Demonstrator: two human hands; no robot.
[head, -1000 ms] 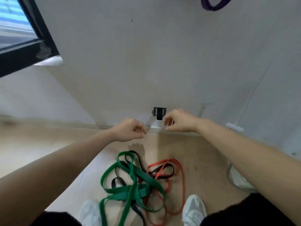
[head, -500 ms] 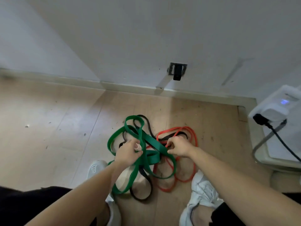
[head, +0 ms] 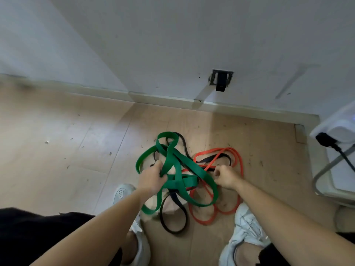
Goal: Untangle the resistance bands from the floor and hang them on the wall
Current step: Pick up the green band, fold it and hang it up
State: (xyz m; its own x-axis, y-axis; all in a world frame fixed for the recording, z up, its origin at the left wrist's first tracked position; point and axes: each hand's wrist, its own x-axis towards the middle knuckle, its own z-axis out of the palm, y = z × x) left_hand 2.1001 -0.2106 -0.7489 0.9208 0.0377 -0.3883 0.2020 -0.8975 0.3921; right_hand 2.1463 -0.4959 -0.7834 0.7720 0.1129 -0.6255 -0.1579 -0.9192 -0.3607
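A tangle of resistance bands lies on the wooden floor between my feet. The wide green band loops over a thin black band and a thin red band. My left hand grips the green band at the left side of the pile, fingers curled round it. My right hand has its fingers curled at the right side of the pile, pinching the red band where it crosses the black one. A small black wall hook on a metal plate sits low on the white wall beyond the pile.
My white shoes stand either side of the pile, the left shoe partly under my arm. A white device with a black plug and cable stands at the right on a metal-framed stand. A skirting board runs along the wall.
I have bent down from the wall towards the floor. Both hands went from mid-air in front of the hook down into the pile and took hold of the bands.
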